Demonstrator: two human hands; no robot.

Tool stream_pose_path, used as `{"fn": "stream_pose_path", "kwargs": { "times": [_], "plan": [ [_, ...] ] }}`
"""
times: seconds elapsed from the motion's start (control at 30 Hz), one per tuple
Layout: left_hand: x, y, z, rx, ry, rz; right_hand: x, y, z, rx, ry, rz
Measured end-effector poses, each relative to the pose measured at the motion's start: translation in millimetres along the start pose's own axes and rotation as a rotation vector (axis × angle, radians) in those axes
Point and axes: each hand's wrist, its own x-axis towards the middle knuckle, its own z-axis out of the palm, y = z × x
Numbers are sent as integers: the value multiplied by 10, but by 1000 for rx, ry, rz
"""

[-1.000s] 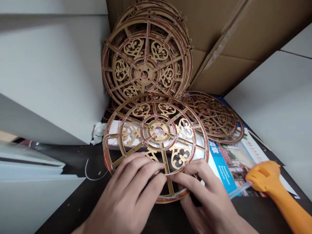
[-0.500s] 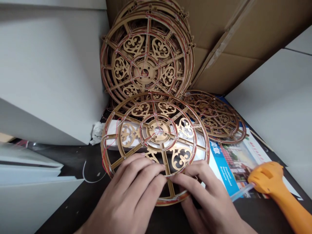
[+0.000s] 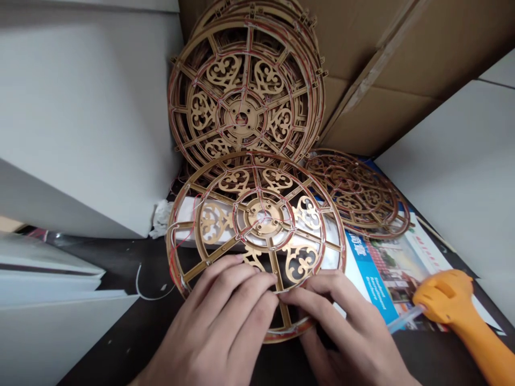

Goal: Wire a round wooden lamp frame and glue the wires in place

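A round gold openwork wheel (image 3: 257, 220) threaded with thin red wire lies flat in front of me, propped on a white block (image 3: 189, 212). My left hand (image 3: 221, 327) rests on its near rim with fingers curled together over a spoke. My right hand (image 3: 341, 327) meets it from the right, fingertips pinched at the same spoke near the rim. What the fingertips pinch is too small to make out.
A stack of similar wheels (image 3: 245, 91) leans upright against a cardboard box (image 3: 374, 69). Another wheel (image 3: 358, 193) lies flat at right on a printed booklet (image 3: 386, 268). An orange glue gun (image 3: 462, 316) lies at lower right. White panels (image 3: 80, 118) stand on both sides.
Both hands stay at the near spoke, fingers shifting slightly. The view has dipped a little.
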Motion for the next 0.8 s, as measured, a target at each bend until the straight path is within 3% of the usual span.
{"fn": "stream_pose_path", "kwargs": {
  "times": [0.5,0.8],
  "plan": [
    [-17,-3,37,10,57,20,43,-10,-45,-116,5,-83],
    [25,10,60,5,107,50,28,-9,-21,-90,18,-31]
  ]
}}
